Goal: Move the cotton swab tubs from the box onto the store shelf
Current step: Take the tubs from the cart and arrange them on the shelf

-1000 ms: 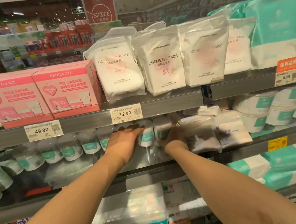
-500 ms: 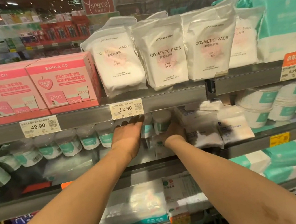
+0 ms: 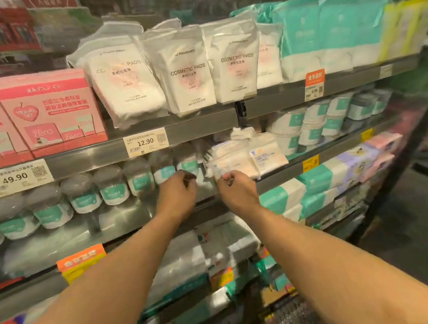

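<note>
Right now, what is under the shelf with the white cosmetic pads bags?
A row of cotton swab tubs with teal labels, then flat white packets. Whatever stands behind them is covered.

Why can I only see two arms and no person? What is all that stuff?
The camera sits on the person's head, so you see what they see: just their arms. The left hand and right hand reach toward the middle shelf, where round cotton swab tubs stand in a row beside flat white packets. Above are cosmetic pads bags and pink boxes. Both hands' fingers are curled, but it is too blurry to tell if they hold anything.
</note>
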